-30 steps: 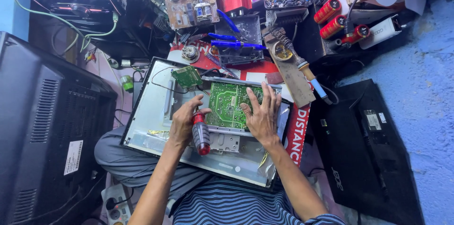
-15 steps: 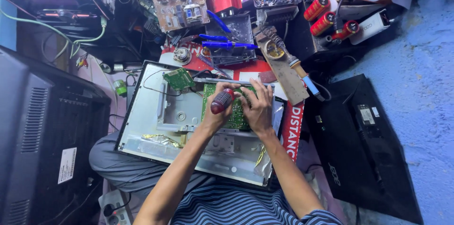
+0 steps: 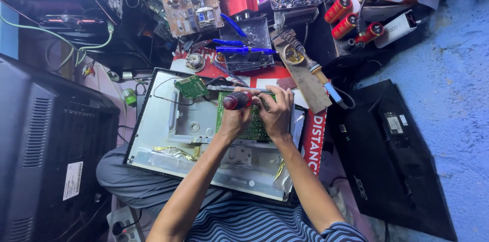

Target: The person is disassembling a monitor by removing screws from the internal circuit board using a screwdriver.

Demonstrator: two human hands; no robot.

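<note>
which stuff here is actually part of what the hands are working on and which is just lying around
In use:
- left hand gripping the red-handled screwdriver
- right hand steadying the green circuit board
- opened monitor chassis on the lap

Lying about:
- soldering iron
- blue pliers
- brown circuit board
- red cylinders
- black monitor back cover

Red-black screwdriver (image 3: 237, 100) tip-down on green circuit board (image 3: 253, 120), board inside open monitor chassis (image 3: 168, 135)
</note>
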